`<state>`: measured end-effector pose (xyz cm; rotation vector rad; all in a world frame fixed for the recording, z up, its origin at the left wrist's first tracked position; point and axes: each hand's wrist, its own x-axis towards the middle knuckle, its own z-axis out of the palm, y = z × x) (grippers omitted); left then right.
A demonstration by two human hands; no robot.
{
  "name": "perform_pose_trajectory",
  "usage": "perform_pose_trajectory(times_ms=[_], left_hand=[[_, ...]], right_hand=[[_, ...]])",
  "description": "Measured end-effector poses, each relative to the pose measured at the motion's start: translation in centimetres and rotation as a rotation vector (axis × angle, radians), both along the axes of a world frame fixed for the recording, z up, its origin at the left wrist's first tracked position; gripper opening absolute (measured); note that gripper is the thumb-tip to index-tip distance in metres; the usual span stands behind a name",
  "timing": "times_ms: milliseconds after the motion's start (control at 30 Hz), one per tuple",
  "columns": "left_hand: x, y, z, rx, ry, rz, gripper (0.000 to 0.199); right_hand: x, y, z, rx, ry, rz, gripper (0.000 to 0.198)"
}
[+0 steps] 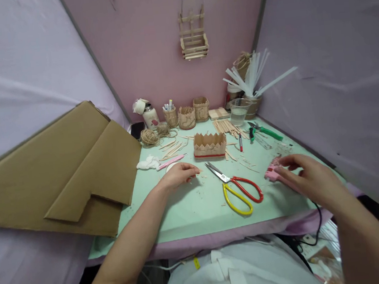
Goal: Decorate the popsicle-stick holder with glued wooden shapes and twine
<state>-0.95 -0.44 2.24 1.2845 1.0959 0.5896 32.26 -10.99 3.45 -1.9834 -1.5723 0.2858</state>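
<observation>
My left hand [181, 175] hovers over the left-middle of the table, thumb and fingertips pinched together; anything between them is too small to make out. Small pale chips lie by its fingertips. At the right, my right hand [312, 178] has its thumb and fingers about a pink hot glue gun [273, 171], whose rear is partly covered by the hand. Between both hands lie scissors [228, 181] with one red and one yellow handle, blades spread slightly. Behind them stands a small wooden box [209, 146] with a zigzag top edge and a red band.
Flat wooden sticks [227, 126], green-handled pliers [267, 132], a clear cup [239, 112] and white glue sticks [253, 75] are at the back right. Twine balls [149, 137], a pink pen-like tool [171, 161] and folded cardboard [76, 168] are at the left. A cord [319, 218] hangs at the right edge.
</observation>
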Motion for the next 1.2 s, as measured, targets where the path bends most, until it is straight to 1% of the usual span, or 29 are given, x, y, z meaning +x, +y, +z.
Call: perform_pose_trajectory(times_ms=[100,200,333,400,500,600,700,767,833,933,1033,1100,1200], left_hand=[[0.4,-0.1,0.2,0.021,0.005,0.012,0.039],[0.7,-0.1,0.3,0.061,0.042,0.054,0.039],[0.8,0.0,0.0,0.202,0.066,0.079,0.037],[0.9,0.0,-0.2,0.302,0.109,0.092,0.035],[0.9,0.0,-0.4,0.488,0.149,0.120,0.027],[1.0,-0.2,-0.6,0.756,0.171,0.124,0.020],[1.0,-0.4,-0.9,1.028,0.205,0.098,0.018],[0.9,-0.5,-1.1,1.193,0.200,0.071,0.016],[0.9,-0.7,-1.3,1.333,0.201,0.051,0.013],[0.8,-1.0,-1.3,1.484,0.235,0.047,0.012],[0.8,-1.4,-1.2,1.606,0.275,0.038,0.011],[0.7,-1.6,-1.1,1.668,0.286,0.023,0.011],[0.7,-1.9,-1.1,1.735,0.296,-0.011,0.013]], right_hand=[[3.8,-1.2,-1.6,-0.051,-0.157,-0.076,0.050],[5.6,-1.4,-3.3,-0.113,-0.241,-0.073,0.053],[5.3,-0.4,-5.0,-0.151,-0.259,-0.035,0.058],[4.8,0.2,-5.6,-0.164,-0.259,-0.018,0.059],[4.1,0.7,-5.9,-0.172,-0.272,-0.012,0.053],[3.7,0.8,-5.5,-0.192,-0.257,-0.012,0.047],[3.3,0.5,-4.3,-0.188,-0.208,-0.035,0.046],[3.0,0.1,-3.2,-0.155,-0.122,-0.050,0.045],[2.4,-0.6,-2.1,-0.105,0.031,-0.028,0.045],[1.1,-1.7,-0.8,-0.069,0.302,0.060,0.049],[-0.6,-2.5,-0.4,-0.090,0.513,0.151,0.055],[-1.7,-3.0,-0.4,-0.104,0.598,0.158,0.056],[-3.0,-3.5,-0.2,-0.128,0.634,0.136,0.050]])
